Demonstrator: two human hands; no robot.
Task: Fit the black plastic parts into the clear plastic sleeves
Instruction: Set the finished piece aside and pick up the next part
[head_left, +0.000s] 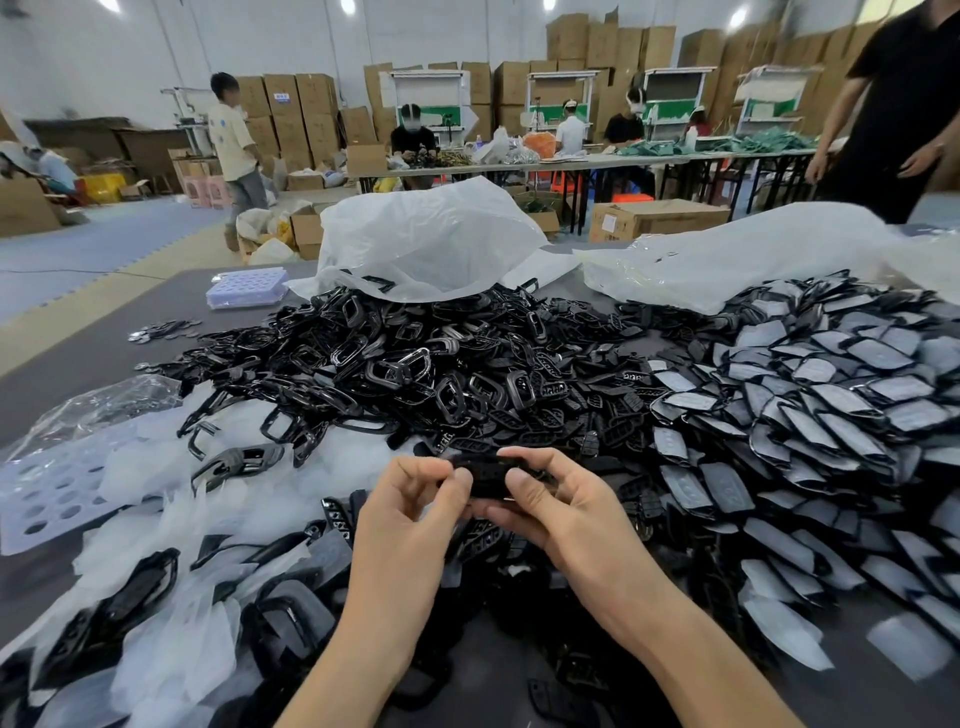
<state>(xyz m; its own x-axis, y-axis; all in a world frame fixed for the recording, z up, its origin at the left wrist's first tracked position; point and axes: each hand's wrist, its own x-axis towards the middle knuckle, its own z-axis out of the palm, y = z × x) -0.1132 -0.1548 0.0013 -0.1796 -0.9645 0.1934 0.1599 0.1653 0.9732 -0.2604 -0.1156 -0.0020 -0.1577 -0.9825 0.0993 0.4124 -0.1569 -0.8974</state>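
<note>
Bare forearms (387, 623), left grip (410, 514), right grip (563, 514)

Dark table (67, 371), heaped black parts (415, 353), clear sleeves (270, 514)

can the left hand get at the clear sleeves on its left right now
Probably, once it lets go of the black part: the clear sleeves lie exposed just beside the left hand.

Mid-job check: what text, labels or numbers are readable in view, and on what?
Nothing reads clearly.
Blue label on stacked brown cardboard boxes: too blurred.
Dark print on brown cardboard box beyond the table: too small.
Black plastic part held by left hand and right hand: no legible marking.
</note>
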